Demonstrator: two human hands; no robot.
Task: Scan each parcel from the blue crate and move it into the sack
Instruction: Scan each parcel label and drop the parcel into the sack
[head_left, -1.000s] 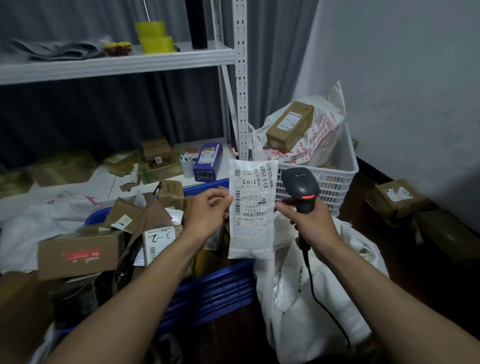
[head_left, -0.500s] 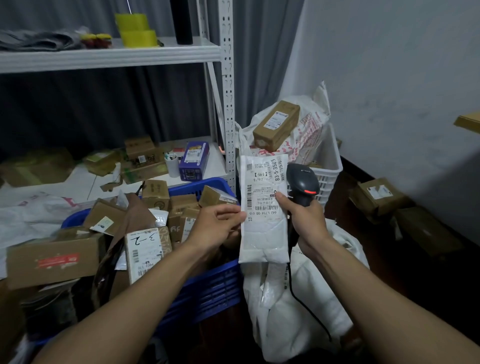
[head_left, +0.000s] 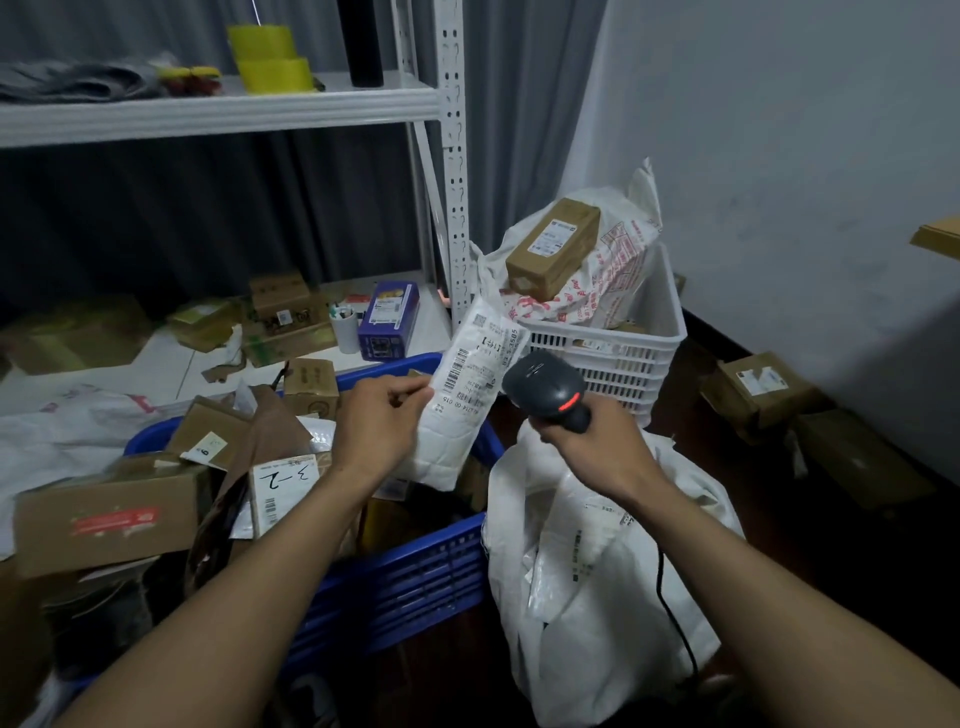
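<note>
Parcel: a white padded mailer, tilted with its barcode label facing us. We hold it over the far right corner of the blue crate, just beside the scanner and above and to the left of the sack.
Left hand: our left hand pinches the parcel's left edge between thumb and curled fingers.
Right hand: our right hand is wrapped round the scanner's handle. A red light glows on the scanner's head, and its black cable runs down past the sack.
Blue crate: it is heaped with brown cartons. One carton bears a white label handwritten "3-2". A larger box with a red sticker lies at the left side.
Sack: white plastic, standing against the crate's right end, with its mouth open under our right hand. Inside we see only crumpled printed plastic and cannot tell whether parcels lie in it.
White basket: a slatted basket behind the sack holds a red-printed white bag, with a brown carton lying on top.
Shelf: the upper board carries yellow tape rolls.
Hidden or unclear: our forearms cover the crate's near contents. The label's small print is unreadable. Cartons on the dim floor at the right are hard to make out.
</note>
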